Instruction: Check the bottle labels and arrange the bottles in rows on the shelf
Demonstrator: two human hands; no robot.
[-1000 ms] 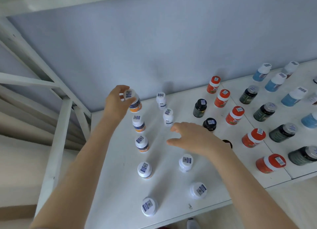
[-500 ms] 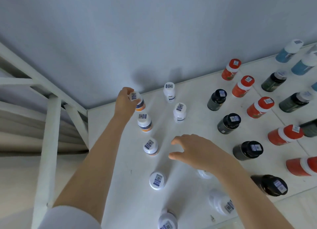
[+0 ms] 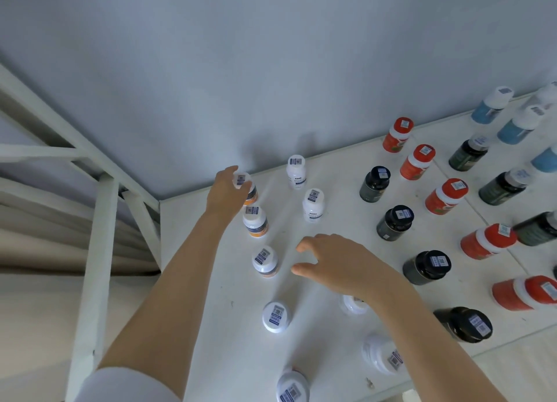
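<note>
Evidently the left hand (image 3: 226, 195), grip pinching the white-capped bottle (image 3: 247, 189) nearest the wall (image 3: 271, 70), seats it in its row; the right hand (image 3: 337, 263) hovers, grip spread, empty. Next: release it upright.

White shelf (image 3: 211, 326) loaded in diagonal rows, everything upright, barcode stickers (image 3: 401, 214) on the caps (image 3: 452, 192). At centre left of the frame, orange-banded bottles (image 3: 255, 222); just right of them, white bottles (image 3: 313, 205), some blurred at the lower edge; then black bottles (image 3: 391, 226) and red bottles (image 3: 440, 201). Toward the upper right, dark green bottles (image 3: 497, 189) and blue bottles (image 3: 515, 130), partly cropped.
</note>
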